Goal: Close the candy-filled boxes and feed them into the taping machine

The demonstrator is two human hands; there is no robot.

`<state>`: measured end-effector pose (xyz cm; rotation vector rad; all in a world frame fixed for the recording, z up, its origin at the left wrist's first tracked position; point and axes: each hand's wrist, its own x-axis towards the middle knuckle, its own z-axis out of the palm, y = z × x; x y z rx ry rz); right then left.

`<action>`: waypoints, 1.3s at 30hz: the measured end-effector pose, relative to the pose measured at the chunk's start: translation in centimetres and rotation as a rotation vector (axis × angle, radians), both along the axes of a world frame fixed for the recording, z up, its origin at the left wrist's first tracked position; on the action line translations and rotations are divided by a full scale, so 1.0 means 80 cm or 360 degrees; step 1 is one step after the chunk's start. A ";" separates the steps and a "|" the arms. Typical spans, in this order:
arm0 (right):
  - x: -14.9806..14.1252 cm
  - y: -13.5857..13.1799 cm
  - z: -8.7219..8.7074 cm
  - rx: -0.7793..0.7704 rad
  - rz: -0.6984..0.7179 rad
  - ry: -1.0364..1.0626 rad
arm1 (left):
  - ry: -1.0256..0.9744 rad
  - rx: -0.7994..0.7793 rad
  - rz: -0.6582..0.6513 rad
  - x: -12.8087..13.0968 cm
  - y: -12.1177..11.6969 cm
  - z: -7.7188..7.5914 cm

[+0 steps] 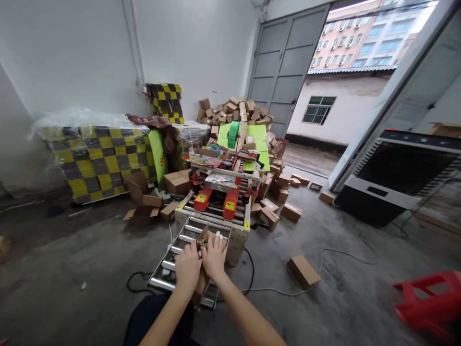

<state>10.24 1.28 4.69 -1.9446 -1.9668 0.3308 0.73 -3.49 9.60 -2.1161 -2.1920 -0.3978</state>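
An upright small cardboard box (202, 284) with raised flaps sits on the roller conveyor (179, 250) in front of me. My left hand (188, 265) has its fingers curled over the box's left side near the top. Across the right flap lies my right hand (215, 257), fingers bent over and gripping the cardboard; one fingertip has a white covering. Between the hands a small colourful item (202, 242) shows in the box opening, too small to name. My hands and forearms hide much of the box.
Beyond the rollers stands a carton-sealing machine (216, 202) with a green tape roll (233, 134). Many cardboard boxes (234, 109) are heaped behind it. Wrapped yellow-and-black stacks (101, 161) stand left. A loose box (303, 271), cables and a red stool (430, 300) are on the right.
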 end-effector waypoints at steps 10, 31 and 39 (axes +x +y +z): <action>0.011 0.029 0.044 -0.0547 0.0529 -0.0439 | -0.1213 0.0016 -0.0437 -0.049 0.026 -0.079; 0.049 -0.087 0.013 -0.0137 0.0871 -0.0146 | -0.1641 -0.0311 -0.0479 -0.034 0.025 -0.107; 0.039 0.060 0.022 0.0063 0.0812 -0.0359 | -0.2281 -0.0024 0.0142 -0.036 -0.018 -0.127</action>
